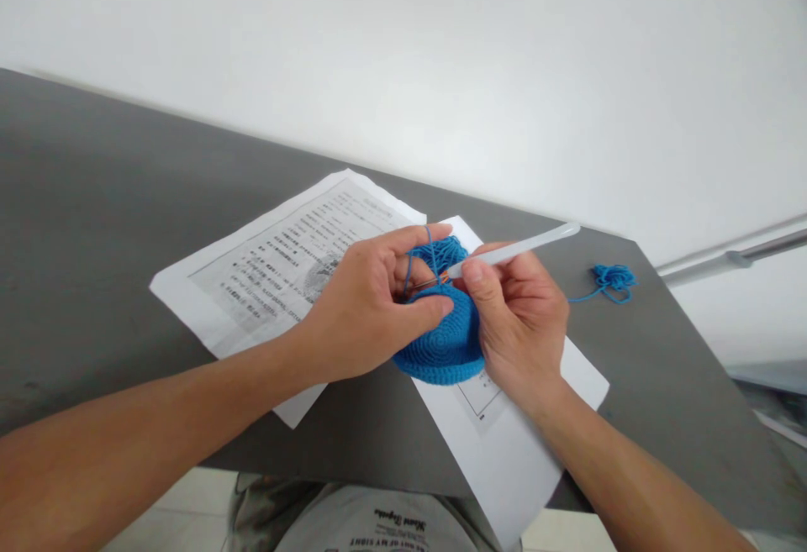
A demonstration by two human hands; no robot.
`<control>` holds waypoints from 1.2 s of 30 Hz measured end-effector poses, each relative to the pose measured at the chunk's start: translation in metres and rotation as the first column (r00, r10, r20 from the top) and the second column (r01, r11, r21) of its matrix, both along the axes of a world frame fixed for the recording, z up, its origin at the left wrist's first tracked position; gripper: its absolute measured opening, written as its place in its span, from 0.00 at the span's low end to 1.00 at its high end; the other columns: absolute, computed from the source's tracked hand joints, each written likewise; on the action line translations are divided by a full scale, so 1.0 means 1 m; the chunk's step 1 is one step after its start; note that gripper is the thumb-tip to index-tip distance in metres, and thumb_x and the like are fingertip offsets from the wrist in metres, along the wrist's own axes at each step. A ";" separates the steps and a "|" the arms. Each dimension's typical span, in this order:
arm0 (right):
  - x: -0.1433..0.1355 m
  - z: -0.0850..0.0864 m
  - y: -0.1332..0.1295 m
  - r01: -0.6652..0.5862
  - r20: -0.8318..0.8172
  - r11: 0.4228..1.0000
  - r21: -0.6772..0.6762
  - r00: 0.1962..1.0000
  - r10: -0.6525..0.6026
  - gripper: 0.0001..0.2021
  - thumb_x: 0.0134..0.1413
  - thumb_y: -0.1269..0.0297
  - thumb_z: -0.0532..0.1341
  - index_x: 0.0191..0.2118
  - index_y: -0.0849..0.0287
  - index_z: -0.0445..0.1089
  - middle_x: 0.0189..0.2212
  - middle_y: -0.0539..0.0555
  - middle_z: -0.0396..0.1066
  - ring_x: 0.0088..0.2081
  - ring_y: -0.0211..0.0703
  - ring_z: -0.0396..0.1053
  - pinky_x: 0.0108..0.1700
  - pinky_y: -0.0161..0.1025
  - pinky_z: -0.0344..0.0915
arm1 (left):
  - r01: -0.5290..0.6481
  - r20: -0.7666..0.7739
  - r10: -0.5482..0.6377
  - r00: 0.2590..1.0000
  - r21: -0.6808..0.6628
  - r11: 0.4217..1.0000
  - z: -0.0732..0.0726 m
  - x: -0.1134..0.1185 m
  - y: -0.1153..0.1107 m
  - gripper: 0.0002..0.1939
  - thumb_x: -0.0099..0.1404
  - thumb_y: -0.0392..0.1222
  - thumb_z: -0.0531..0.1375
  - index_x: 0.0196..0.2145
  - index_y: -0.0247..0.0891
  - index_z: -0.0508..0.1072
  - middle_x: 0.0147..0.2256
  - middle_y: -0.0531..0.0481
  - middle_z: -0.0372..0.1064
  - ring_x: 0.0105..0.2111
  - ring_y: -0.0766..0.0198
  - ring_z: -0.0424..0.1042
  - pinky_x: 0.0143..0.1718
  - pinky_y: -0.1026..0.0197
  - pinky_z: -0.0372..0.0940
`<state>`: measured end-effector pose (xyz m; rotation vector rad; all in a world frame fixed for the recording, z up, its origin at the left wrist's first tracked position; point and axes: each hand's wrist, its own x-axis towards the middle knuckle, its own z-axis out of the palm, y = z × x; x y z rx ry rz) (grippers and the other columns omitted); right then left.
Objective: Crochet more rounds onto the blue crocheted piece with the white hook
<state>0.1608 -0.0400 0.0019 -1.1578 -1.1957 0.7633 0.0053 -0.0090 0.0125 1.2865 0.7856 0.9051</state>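
A round blue crocheted piece (pixel 445 342) with a spiral of stitches and a raised rim is held up over the papers. My left hand (pixel 378 300) grips its upper edge, thumb on the near face, with blue yarn looped around a raised finger. In my right hand (pixel 520 312) is a crochet hook (pixel 530 245) with a pale, whitish handle, its end pointing up and right. The hook's metal shaft reaches the top edge of the piece, where an orange bit shows. Behind it bunches more blue yarn (pixel 445 254).
Two printed sheets lie on the dark grey table (pixel 126 199): a left sheet (pixel 265 258) full of text and a right sheet (pixel 504 460) under my hands. Toward the right edge rests a small tangle of blue yarn (pixel 611 281). A white wall (pixel 378 56) stands behind.
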 end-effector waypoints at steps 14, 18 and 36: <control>0.000 0.001 -0.003 -0.060 -0.108 0.998 -0.026 0.993 0.057 0.14 0.57 0.50 0.72 0.32 0.52 0.72 0.20 0.46 0.68 0.20 0.36 0.59 0.21 0.35 0.58 | 0.090 0.267 -0.027 0.963 -0.224 0.970 0.002 -0.005 0.000 0.22 0.62 0.41 0.68 0.54 0.37 0.79 0.23 0.55 0.69 0.19 0.71 0.58 0.21 0.65 0.52; 0.000 0.002 -0.003 -0.075 -0.141 0.995 -0.058 0.988 0.066 0.15 0.55 0.49 0.73 0.32 0.52 0.72 0.20 0.46 0.70 0.20 0.35 0.61 0.21 0.34 0.59 | 0.140 0.266 -0.103 0.959 -0.127 0.982 0.002 -0.006 0.000 0.32 0.58 0.36 0.70 0.60 0.32 0.73 0.24 0.57 0.67 0.21 0.71 0.60 0.22 0.66 0.54; 0.005 0.001 0.001 0.015 -0.068 0.985 0.171 0.998 -0.004 0.14 0.59 0.50 0.71 0.32 0.53 0.71 0.19 0.43 0.69 0.18 0.33 0.62 0.18 0.31 0.60 | 0.379 0.163 -0.385 0.909 0.064 0.923 -0.002 -0.011 0.000 0.52 0.59 0.29 0.67 0.74 0.34 0.46 0.35 0.53 0.70 0.28 0.69 0.64 0.29 0.63 0.59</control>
